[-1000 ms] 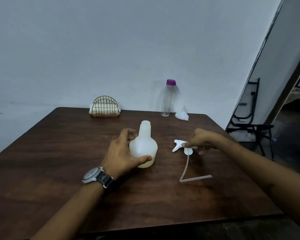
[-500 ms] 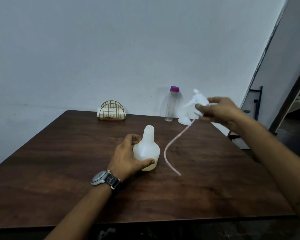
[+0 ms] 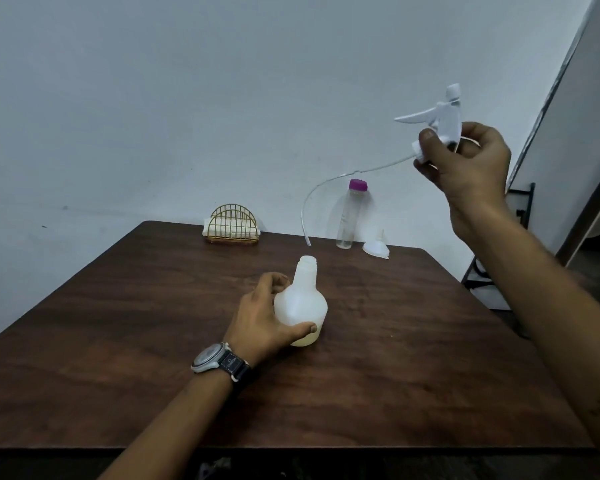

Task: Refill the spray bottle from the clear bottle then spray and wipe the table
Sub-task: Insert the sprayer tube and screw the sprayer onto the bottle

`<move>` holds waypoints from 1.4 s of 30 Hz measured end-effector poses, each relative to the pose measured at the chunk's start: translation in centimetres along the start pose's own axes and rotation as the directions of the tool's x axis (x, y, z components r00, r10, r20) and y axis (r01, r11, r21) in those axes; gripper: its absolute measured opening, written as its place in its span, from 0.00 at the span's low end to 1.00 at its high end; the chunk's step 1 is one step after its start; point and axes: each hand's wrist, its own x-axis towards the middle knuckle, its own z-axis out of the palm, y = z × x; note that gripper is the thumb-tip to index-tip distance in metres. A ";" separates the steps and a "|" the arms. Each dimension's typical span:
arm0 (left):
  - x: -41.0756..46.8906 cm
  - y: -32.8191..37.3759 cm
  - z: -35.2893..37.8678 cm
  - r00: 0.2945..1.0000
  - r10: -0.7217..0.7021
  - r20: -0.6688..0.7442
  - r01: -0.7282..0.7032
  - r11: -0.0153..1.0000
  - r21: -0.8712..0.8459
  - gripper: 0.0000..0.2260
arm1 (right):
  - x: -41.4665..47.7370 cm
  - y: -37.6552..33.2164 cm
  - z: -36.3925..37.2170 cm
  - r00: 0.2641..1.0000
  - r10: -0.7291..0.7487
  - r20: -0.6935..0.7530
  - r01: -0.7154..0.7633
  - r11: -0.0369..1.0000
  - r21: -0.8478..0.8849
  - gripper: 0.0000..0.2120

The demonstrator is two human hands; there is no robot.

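Our left hand wrapped round one uncapped spray bottle mid desk, our right hand gripping one trigger head aloft at right, one clear bottle, one funnel, one wire rack along the far edge

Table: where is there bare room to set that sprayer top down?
Bare wood: the left side of the table, from the napkin holder to the near edge, and its right side, nearer than the funnel. Crowded: the far edge, with napkin holder, clear bottle and funnel, and the middle, where the left hand grips the spray bottle.
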 end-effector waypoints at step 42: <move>0.1 0.2 0.0 1.000 -0.026 0.017 0.026 1.000 0.016 0.41 | -2.3 1.4 -1.8 0.992 -0.032 0.119 0.058 0.973 -0.225 0.17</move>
